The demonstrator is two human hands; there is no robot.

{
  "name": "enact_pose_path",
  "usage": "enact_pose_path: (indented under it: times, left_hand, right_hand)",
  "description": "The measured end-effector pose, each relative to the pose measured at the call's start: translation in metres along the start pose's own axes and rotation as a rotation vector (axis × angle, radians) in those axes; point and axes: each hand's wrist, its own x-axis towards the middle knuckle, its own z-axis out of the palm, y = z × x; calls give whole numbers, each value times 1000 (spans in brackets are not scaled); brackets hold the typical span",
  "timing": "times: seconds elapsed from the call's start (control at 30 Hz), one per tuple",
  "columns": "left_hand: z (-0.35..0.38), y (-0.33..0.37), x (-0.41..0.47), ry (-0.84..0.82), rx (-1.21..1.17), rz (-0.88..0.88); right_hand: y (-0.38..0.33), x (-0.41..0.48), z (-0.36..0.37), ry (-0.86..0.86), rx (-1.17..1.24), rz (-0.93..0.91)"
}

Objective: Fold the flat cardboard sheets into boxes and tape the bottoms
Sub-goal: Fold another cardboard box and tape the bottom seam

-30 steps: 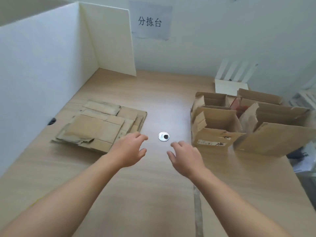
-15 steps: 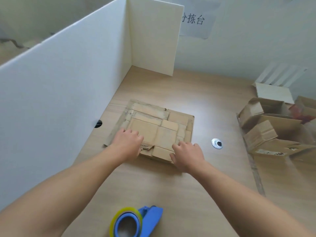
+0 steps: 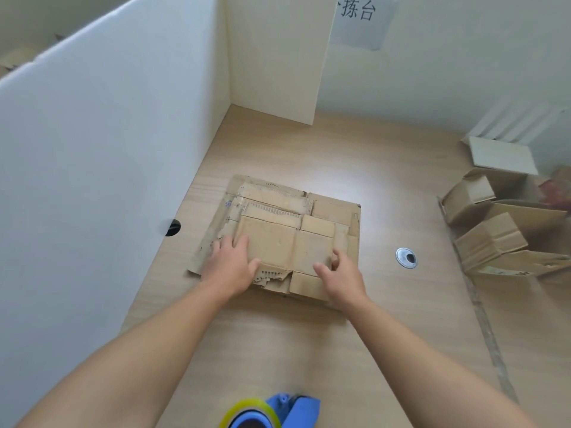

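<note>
A stack of flat, worn cardboard sheets [image 3: 327, 208] lies on the wooden table [image 3: 386, 335] by the white partition. My left hand [image 3: 230, 267] rests flat on the near left part of the top sheet [image 3: 278, 245], fingers spread. My right hand [image 3: 343, 276] is at that sheet's near right corner, thumb on top and fingers curled at its right edge. A blue tape dispenser with a yellow-rimmed roll [image 3: 272, 412] sits at the table's near edge between my forearms.
A white partition [image 3: 92, 149] walls off the left side and the back left corner. Several folded-up cardboard boxes [image 3: 491, 239] crowd the right side. A metal cable grommet [image 3: 406, 257] sits between the stack and the boxes. A dark hole [image 3: 172, 227] shows at the partition's foot.
Both hands moved left from mid-table onto the cardboard stack. The left hand slid further onto the top sheet, and the right hand's fingers curled at its right edge.
</note>
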Motion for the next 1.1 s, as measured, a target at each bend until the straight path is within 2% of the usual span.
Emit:
enact_pose_path:
  times: [0.07, 0.17, 0.3, 0.4, 0.57, 0.7, 0.8, 1.0, 1.1]
  left_hand:
    - [4, 6, -7, 64, -216, -34]
    - [6, 19, -27, 124, -467, -56]
    - [16, 42, -67, 112, -592, -7]
    - [24, 64, -106, 81, -692, 35]
    - [34, 96, -174, 44, -815, 169]
    - [56, 107, -228, -12, -924, 211]
    - [70, 114, -264, -17, -934, 231]
    - [98, 123, -314, -41, -866, 250]
    - [112, 120, -332, -24, -759, 276]
  right_hand:
    - [6, -5, -3, -3, 220, 110]
    - [21, -21, -12, -41, 404, 181]
    - [38, -57, -39, -123, 598, 145]
    - [59, -88, -68, -198, 692, 53]
    - [110, -135, -107, -222, 661, -131]
    - [164, -177, -126, -282, 625, -250]
    - [195, -208, -135, -261, 614, -298]
    - [228, -250, -144, -141, 593, -424]
    - [245, -260, -143, -120, 516, -453]
